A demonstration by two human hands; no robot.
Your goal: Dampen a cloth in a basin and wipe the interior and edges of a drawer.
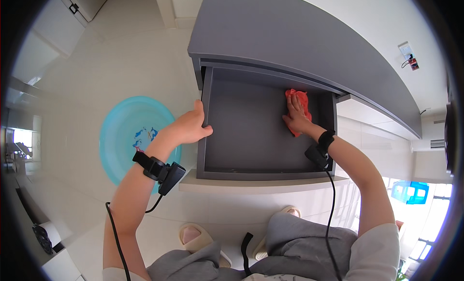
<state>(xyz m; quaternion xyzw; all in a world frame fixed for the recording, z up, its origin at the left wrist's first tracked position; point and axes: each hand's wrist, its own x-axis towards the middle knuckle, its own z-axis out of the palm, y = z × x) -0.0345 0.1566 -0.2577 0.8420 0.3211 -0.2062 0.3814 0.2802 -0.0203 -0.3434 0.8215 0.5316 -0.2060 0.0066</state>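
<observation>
A grey drawer (250, 136) is pulled out of the grey cabinet (282, 38) in front of me. My right hand (298, 116) lies over a crumpled red cloth (303, 97) on the drawer's floor, towards the right side. The palm presses down on the cloth, with the fingers pointing to the back. At the drawer's left side wall (202, 156), my left hand (188, 125) grips the upper edge. Its thumb reaches over the rim, and some fingers are hidden on the outer side.
A light-blue plastic basin (119, 143) with a printed picture inside stands on the tiled floor (76, 128), left of the drawer. Black wrist devices (165, 174) trail cables along both arms. A wall socket (406, 49) holds a red plug at the right.
</observation>
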